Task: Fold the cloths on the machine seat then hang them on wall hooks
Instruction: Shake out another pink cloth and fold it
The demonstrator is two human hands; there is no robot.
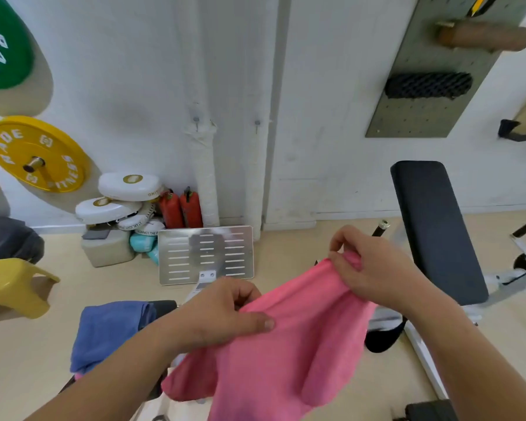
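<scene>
Plain pink cloth (286,344); plain blue cloth (110,332). Black backrest pad (431,226) on a white frame (504,281). Yellow weight plate (37,153) with white lettering; green plate (3,47), also white-lettered. Yellow stool (12,287). Two red bottles (181,209). Silver slotted footplate (205,253). Grey dotted pegboard (431,71). White wall (128,71), beige floor (301,247).

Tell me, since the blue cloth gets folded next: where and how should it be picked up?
Probably by its upper edge, coming down from above with the left hand. The blue cloth lies draped over the seat's left side, its lower part hanging; that top edge looks free. Both hands now pinch the pink cloth.
</scene>
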